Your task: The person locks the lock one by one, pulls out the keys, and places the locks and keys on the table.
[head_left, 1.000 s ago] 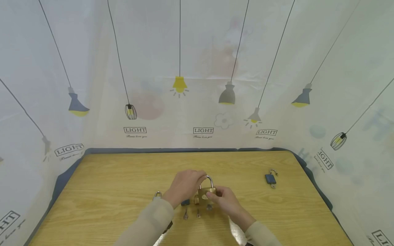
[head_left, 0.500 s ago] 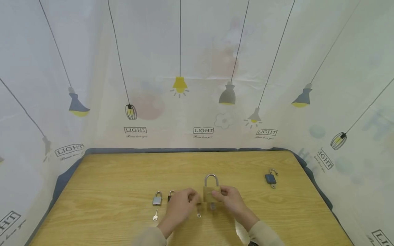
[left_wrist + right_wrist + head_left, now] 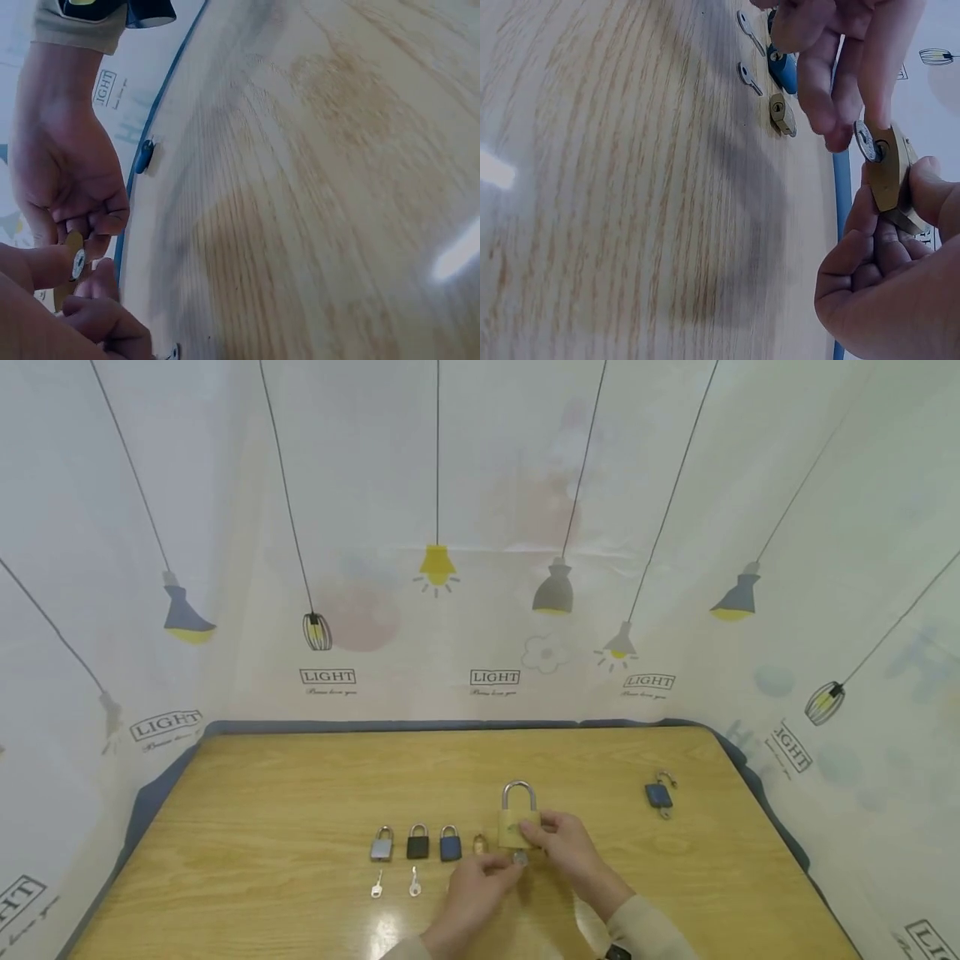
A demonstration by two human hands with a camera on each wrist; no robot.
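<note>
My right hand [image 3: 573, 852] grips a large brass padlock [image 3: 512, 832] by its right side, thumb on the front face and shackle upward. A key [image 3: 866, 141] sticks out of the keyhole in its underside. My left hand [image 3: 474, 893] is just below the lock, its fingertips right at the key's head; the right wrist view shows most of that head uncovered, with no clear pinch on it. Left of the hands stand a silver padlock [image 3: 382, 847], a black padlock [image 3: 417, 846], a blue padlock [image 3: 450, 847] and a small brass padlock [image 3: 781, 112].
One key [image 3: 377, 885] lies before the silver padlock and another key [image 3: 415, 882] before the black one. Two more keys show in the right wrist view. A blue padlock with its shackle open [image 3: 659, 795] lies at the right. A printed curtain [image 3: 420, 702] surrounds the wooden table [image 3: 300, 777].
My left hand has left the shackle and come down to the key under the large padlock, uncovering the row of small padlocks. My right hand has moved the large padlock slightly right.
</note>
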